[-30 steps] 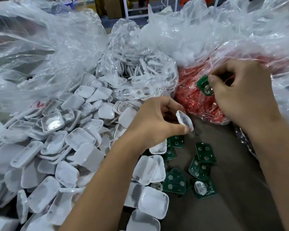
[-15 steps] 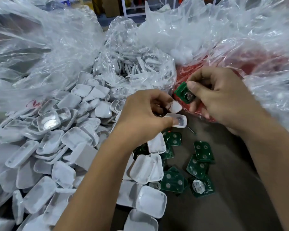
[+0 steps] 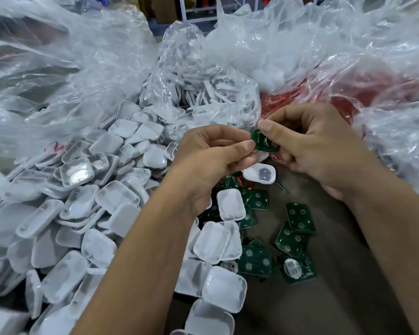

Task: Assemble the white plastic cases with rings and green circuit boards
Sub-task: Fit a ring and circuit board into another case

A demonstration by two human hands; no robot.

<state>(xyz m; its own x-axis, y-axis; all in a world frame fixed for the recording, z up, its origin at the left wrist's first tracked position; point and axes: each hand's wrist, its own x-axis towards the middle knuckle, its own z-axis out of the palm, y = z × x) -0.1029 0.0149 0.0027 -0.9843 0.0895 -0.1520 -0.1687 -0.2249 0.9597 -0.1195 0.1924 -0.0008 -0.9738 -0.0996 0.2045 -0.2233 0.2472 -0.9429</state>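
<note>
Both hands met at centre frame: the right hand [image 3: 324, 151] and left hand [image 3: 211, 160] each pinched the small green square circuit board [image 3: 264, 142] in a narrow grip. A white plastic case [image 3: 260, 174] sat at 6 o'clock of it, above the brown table [image 3: 324, 298].

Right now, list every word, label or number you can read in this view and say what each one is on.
None can be read in full.
Clear plastic bag: red printed marks at its lower edge, cut off and too blurred to read.
Green circuit board held in both hands: pale markings, too small to read.
Loose circuit board on the table: small pale print, unreadable.
</note>
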